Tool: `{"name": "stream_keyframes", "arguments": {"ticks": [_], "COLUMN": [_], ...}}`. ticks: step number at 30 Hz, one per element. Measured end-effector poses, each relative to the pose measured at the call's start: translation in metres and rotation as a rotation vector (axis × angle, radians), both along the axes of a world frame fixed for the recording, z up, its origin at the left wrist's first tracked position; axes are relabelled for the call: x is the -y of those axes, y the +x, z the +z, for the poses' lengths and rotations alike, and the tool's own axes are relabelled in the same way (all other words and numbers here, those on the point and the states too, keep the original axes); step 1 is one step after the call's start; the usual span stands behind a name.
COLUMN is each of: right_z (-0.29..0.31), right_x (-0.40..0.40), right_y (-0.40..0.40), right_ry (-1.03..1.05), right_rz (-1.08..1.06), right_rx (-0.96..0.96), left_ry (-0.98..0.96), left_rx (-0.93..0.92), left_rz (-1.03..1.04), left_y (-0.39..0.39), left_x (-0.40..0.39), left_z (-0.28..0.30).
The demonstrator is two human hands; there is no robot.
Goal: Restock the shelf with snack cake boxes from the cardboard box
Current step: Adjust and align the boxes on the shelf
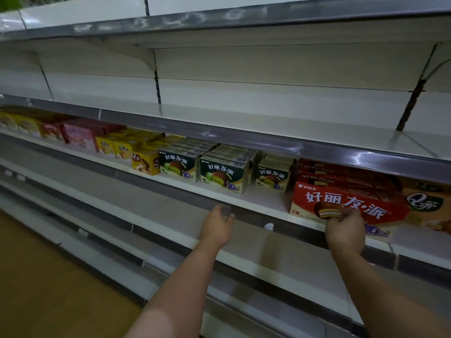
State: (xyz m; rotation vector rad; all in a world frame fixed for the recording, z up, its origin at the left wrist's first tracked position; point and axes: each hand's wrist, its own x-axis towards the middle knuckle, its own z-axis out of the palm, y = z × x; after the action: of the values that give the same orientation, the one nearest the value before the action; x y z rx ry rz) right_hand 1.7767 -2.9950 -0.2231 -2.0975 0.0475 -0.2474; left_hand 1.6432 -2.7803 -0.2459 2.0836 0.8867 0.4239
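Two bare hands reach toward the shelf (263, 203) with the snack boxes. The left hand (217, 226) is spread, holds nothing, and sits by the shelf's front edge, below the green boxes (223, 175). Right of it, the right hand (345, 229) pinches the front of the big red box (349, 203) on that shelf.

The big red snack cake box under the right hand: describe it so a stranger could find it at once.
Look along the one stocked white shelf to its right part. Past the green snack cake boxes lies a wide, flat red cardboard box, white lettering on front, the right hand touching its lower edge. It is far larger than the green boxes.
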Motion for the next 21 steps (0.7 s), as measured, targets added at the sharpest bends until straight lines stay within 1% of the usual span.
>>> {"name": "stream_keyframes", "arguments": {"ticks": [5,9,14,19,21], "right_z": [0.003,0.008,0.007,0.004,0.006], "right_x": [-0.057,-0.105,-0.163,-0.207,-0.219], "right_y": [-0.010,-0.011,-0.010,-0.008,-0.006], "right_ry": [-0.025,-0.050,-0.063,-0.053,-0.081], "right_rz": [0.036,0.056,0.146,0.235,0.288], "right_rx": [-0.016,-0.023,-0.063,-0.135,-0.154], "left_ry": [0.012,0.008,0.017,-0.053,-0.096], "left_rx": [-0.008,0.032,0.071,0.121,0.139], "left_rz": [0.005,-0.053,-0.113,-0.135,-0.162], "left_y": [-0.006,-0.001,0.013,0.033,0.041], "left_x": [-0.053,-0.102,-0.158,-0.189,-0.194], "left_z": [0.000,0.011,0.018,0.016,0.017]}}
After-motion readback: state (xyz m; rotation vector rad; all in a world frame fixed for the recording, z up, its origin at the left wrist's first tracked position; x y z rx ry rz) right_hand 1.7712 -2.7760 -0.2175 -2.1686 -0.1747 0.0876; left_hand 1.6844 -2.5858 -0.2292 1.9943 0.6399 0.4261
